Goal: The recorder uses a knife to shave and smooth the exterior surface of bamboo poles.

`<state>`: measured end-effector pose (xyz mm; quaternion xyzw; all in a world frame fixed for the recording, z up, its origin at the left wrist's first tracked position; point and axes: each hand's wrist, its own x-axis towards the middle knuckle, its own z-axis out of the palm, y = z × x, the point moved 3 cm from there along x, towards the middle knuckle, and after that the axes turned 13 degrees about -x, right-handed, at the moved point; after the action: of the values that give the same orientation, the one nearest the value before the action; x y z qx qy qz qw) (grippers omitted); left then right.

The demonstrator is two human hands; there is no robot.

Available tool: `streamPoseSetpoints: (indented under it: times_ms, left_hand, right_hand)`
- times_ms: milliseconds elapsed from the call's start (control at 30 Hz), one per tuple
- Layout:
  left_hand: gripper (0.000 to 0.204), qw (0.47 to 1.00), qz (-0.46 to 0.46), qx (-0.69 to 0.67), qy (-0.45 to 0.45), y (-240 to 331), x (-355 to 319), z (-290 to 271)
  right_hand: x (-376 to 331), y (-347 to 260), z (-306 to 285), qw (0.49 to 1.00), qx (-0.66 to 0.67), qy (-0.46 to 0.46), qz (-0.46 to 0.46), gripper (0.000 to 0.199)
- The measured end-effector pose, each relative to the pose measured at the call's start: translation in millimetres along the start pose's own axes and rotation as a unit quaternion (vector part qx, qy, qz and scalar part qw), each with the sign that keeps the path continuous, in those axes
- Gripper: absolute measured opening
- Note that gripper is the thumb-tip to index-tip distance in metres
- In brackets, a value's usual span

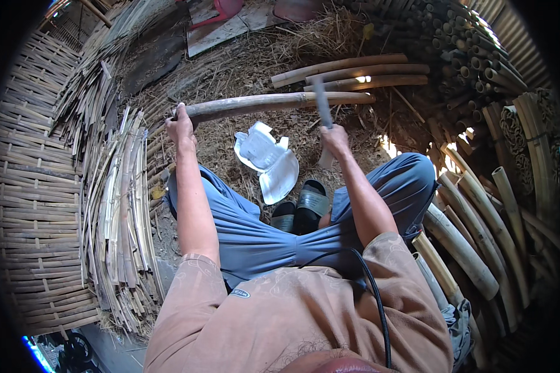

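Observation:
My left hand (180, 128) is closed round the left end of a long bamboo pole (249, 105), which lies crosswise in front of me and curves slightly. My right hand (335, 141) grips the pale handle of a long knife (322, 102), probably a machete. Its grey blade points up and away, smeared by motion. In the picture the blade crosses the pole near its right part; whether it touches the bamboo I cannot tell. On the ground between my arms rests an open white foam food box (264, 152).
Two cut bamboo poles (367, 71) lie beyond the held one. Split bamboo strips (115, 205) are heaped at left beside a woven bamboo panel (37, 186). More bamboo poles (466, 248) lean at right, with stacked tubes (472, 46) behind. Sandals (313, 202) sit near my legs.

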<state>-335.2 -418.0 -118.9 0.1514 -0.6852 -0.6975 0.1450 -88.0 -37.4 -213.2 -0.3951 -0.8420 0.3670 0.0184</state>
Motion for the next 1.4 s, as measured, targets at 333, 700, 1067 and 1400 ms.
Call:
streamPoseSetpoints:
  times_ms: [333, 700, 1067, 1400]
  left_hand:
    - [0.077, 1.0, -0.026, -0.011, 0.001, 5.9, -8.7, -3.8]
    - [0.032, 0.949, -0.03, -0.294, -0.112, 8.2, 4.9, 11.9]
    - [0.035, 0.94, 0.014, -0.317, -0.126, 3.7, 15.2, 11.3]
    - [0.039, 0.958, 0.049, -0.278, -0.055, 6.1, 8.8, 13.2]
  right_hand:
    - [-59.2, -65.3, 4.3, 0.966, -0.157, -0.011, -0.204, 0.034]
    - [-69.8, -77.9, 16.9, 0.973, -0.096, 0.041, -0.206, 0.048]
    - [-28.0, -34.7, 11.4, 0.993, -0.096, 0.025, -0.066, 0.026]
    - [-38.2, -39.2, 20.8, 0.983, -0.089, -0.018, -0.162, 0.028]
